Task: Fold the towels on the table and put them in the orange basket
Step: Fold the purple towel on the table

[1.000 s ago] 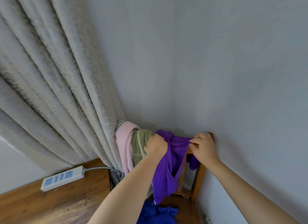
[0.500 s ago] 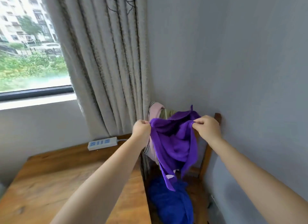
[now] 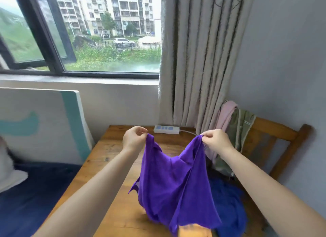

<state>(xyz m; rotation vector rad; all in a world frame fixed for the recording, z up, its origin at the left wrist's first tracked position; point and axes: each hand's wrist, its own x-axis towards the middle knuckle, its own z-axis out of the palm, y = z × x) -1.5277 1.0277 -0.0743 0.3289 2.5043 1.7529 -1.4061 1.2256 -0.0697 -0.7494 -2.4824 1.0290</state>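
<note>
In the head view, the left hand (image 3: 134, 139) and the right hand (image 3: 217, 141) each pinched a top corner of the purple towel (image 3: 173, 189), which hung over the wooden table (image 3: 112, 159). At two o'clock a pink towel (image 3: 225, 116) and a green towel (image 3: 242, 129) draped the wooden chair (image 3: 275, 132); a blue towel (image 3: 229, 206) lay at five o'clock.

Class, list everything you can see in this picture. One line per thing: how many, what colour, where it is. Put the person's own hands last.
purple towel: one, purple, held up over the table
table: one, brown wood, under the window
blue towel: one, blue, on the chair seat
chair: one, brown wood, right of the table
pink towel: one, pink, draped on the chair back
green towel: one, green, beside the pink one
power strip: one, white, table's far edge
curtain: one, grey-beige, right of window
left hand: one, pinches the towel's corner
right hand: one, pinches the other corner
</note>
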